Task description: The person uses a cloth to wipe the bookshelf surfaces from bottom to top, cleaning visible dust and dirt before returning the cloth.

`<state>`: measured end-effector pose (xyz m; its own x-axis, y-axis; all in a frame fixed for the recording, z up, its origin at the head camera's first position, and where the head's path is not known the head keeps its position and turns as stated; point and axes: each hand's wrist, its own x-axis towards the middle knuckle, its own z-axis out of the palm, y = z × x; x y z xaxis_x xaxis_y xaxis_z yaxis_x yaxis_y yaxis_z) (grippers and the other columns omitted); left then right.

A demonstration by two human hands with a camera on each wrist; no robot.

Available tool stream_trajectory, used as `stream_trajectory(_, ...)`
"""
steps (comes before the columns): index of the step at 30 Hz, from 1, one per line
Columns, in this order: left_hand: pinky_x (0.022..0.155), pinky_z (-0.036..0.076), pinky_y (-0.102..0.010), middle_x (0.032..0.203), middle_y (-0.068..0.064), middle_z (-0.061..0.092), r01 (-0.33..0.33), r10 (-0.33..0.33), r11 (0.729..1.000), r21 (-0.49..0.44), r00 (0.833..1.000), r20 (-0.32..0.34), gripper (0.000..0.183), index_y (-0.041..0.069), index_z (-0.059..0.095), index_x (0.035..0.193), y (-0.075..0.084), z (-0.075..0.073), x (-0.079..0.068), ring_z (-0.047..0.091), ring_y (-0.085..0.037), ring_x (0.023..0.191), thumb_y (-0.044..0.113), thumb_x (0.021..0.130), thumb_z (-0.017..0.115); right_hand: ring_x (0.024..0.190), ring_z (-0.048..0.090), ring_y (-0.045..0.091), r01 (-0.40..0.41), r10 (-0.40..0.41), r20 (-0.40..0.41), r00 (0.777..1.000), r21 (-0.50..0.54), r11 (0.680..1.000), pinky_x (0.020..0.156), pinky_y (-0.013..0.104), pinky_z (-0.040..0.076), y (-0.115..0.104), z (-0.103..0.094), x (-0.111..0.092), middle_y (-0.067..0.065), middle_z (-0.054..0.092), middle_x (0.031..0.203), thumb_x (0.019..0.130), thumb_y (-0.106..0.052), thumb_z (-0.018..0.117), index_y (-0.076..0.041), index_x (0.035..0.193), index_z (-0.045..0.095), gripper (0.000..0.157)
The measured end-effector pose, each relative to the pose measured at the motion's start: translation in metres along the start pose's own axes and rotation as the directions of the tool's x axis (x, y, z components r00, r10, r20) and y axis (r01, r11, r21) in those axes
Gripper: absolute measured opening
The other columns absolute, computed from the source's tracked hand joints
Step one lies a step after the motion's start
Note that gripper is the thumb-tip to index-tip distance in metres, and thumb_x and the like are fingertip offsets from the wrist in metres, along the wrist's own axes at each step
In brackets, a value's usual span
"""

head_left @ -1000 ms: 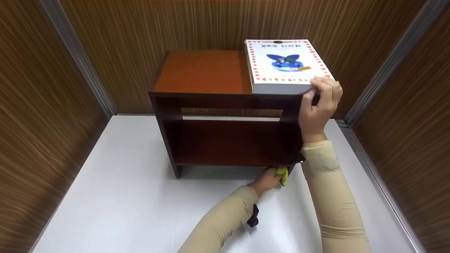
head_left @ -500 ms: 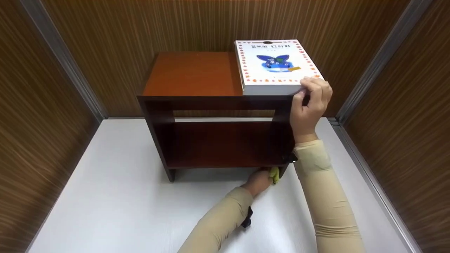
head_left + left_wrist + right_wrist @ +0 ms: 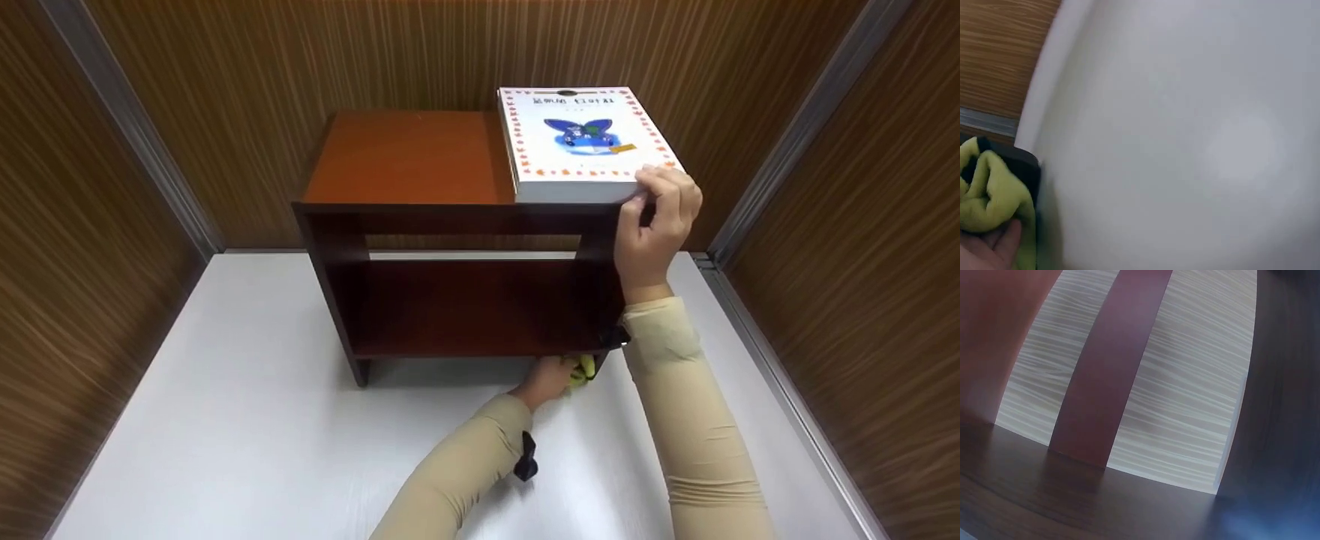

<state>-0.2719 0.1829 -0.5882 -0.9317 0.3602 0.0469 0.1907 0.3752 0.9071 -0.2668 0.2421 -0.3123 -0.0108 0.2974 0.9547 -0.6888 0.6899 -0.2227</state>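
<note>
Since half a second ago, the left hand (image 3: 551, 376) and its yellow-green cloth (image 3: 1002, 194) have gone slightly farther in under the shelf (image 3: 416, 157), and the cloth's visible folds have changed; the right hand has kept its place. Bunched in the left hand's fingers, the cloth sits at their tips, beside the shelf's right leg. Much of that hand's fingers is hidden by the cloth and the lower board, and the left wrist view cuts hand and cloth off at its edge. Away from the fingers, the left arm slants back toward the person in a beige sleeve (image 3: 472, 457).

Higher up, the right hand (image 3: 660, 217) is raised, its fingers bent over the near right corner of a thick book (image 3: 592, 142). Its thumb tip meets the edge just below; whether it presses book or board is hard to tell. One book or a stack, I cannot tell. Fingers and thumb are out of sight in the right wrist view, which shows boards and a pale striped surface.

Beneath both hands spreads a white worktop (image 3: 225, 405); beyond them rises a wood-grain wall (image 3: 420, 45).
</note>
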Motion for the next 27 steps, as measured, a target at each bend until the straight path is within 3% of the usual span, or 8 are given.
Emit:
stream_trajectory(4, 0.066, 0.041, -0.023, 0.084, 0.003, 0.052, 0.022, -0.022, 0.982, -0.187, 1.000, 0.000, 0.015, 0.004, 0.060, 0.097, 0.000, 0.008, 0.000, 0.046, -0.008, 0.072, 0.015, 0.094, 0.050, 0.094, 0.053, 0.029, -0.007, 0.007, 0.000, 1.000, -0.016, 1.000, 0.091, 0.040, 0.034, -0.001, 0.000, -0.005, 0.020, 0.059, 0.089, 0.075, -0.001, 0.049, 0.005, 0.084, 0.060, 0.015)
stream_trajectory(6, 0.067, 0.040, -0.022, 0.082, 0.005, 0.051, 0.029, -0.030, 0.973, -0.231, 1.000, 0.000, 0.013, 0.007, 0.059, 0.091, -0.001, 0.011, -0.002, 0.045, -0.007, 0.073, 0.017, 0.094, 0.051, 0.094, 0.053, 0.029, -0.006, 0.006, 0.002, 1.000, -0.021, 1.000, 0.091, 0.040, 0.034, -0.002, 0.001, -0.007, 0.019, 0.059, 0.089, 0.075, -0.001, 0.049, 0.005, 0.084, 0.060, 0.016)
stream_trajectory(11, 0.063, 0.041, -0.022, 0.076, 0.003, 0.051, -0.017, 0.027, 0.964, -0.264, 0.999, 0.037, 0.011, 0.006, 0.057, 0.085, -0.003, 0.016, -0.013, 0.047, -0.009, 0.068, 0.007, 0.093, 0.050, 0.094, 0.053, 0.029, 0.000, 0.000, -0.004, 1.000, -0.030, 1.000, 0.091, 0.040, 0.034, 0.000, 0.002, -0.007, 0.018, 0.060, 0.089, 0.075, -0.002, 0.049, 0.004, 0.084, 0.061, 0.016)
stream_trajectory(13, 0.063, 0.043, -0.023, 0.083, 0.002, 0.053, -0.010, 0.034, 0.960, -0.281, 0.996, 0.081, 0.010, 0.006, 0.059, 0.098, -0.003, 0.019, -0.019, 0.050, -0.009, 0.072, 0.004, 0.093, 0.050, 0.093, 0.053, 0.028, 0.000, 0.000, -0.013, 1.000, -0.031, 1.000, 0.090, 0.040, 0.034, 0.001, 0.002, -0.007, 0.017, 0.060, 0.089, 0.075, -0.002, 0.049, 0.003, 0.084, 0.062, 0.016)
stream_trajectory(16, 0.069, 0.047, -0.023, 0.098, 0.001, 0.053, 0.001, 0.034, 0.962, -0.274, 0.992, 0.125, 0.027, 0.010, 0.054, 0.119, -0.001, 0.023, -0.026, 0.053, -0.009, 0.082, 0.005, 0.093, 0.053, 0.093, 0.053, 0.028, 0.004, -0.005, -0.020, 1.000, -0.038, 0.999, 0.090, 0.040, 0.034, 0.003, 0.000, -0.006, 0.017, 0.061, 0.089, 0.076, -0.003, 0.050, 0.003, 0.084, 0.062, 0.016)
stream_trajectory(18, 0.071, 0.048, -0.024, 0.102, 0.000, 0.053, 0.005, 0.035, 0.963, -0.268, 0.989, 0.145, 0.032, 0.010, 0.051, 0.125, 0.000, 0.025, -0.027, 0.054, -0.009, 0.086, 0.006, 0.093, 0.053, 0.093, 0.053, 0.028, 0.005, -0.006, -0.015, 1.000, -0.038, 0.999, 0.091, 0.040, 0.034, 0.004, -0.002, -0.005, 0.017, 0.061, 0.089, 0.076, -0.003, 0.050, 0.003, 0.084, 0.062, 0.016)
stream_trajectory(24, 0.066, 0.046, -0.024, 0.087, -0.002, 0.057, 0.065, -0.018, 0.966, -0.252, 0.982, 0.186, 0.011, 0.003, 0.054, 0.104, 0.001, 0.023, -0.015, 0.054, -0.010, 0.076, 0.005, 0.095, 0.048, 0.093, 0.053, 0.029, 0.008, -0.008, 0.003, 1.000, -0.010, 1.000, 0.090, 0.041, 0.034, 0.004, -0.002, -0.003, 0.018, 0.061, 0.090, 0.076, -0.002, 0.049, 0.004, 0.085, 0.062, 0.016)
stream_trajectory(27, 0.060, 0.044, -0.023, 0.077, -0.001, 0.057, 0.066, -0.027, 0.966, -0.250, 0.987, 0.156, 0.016, 0.001, 0.058, 0.088, 0.002, 0.022, -0.007, 0.052, -0.010, 0.068, 0.006, 0.096, 0.045, 0.094, 0.053, 0.030, 0.004, -0.004, 0.003, 1.000, -0.008, 1.000, 0.091, 0.041, 0.034, 0.004, -0.001, -0.002, 0.018, 0.060, 0.090, 0.076, -0.001, 0.049, 0.004, 0.085, 0.062, 0.016)
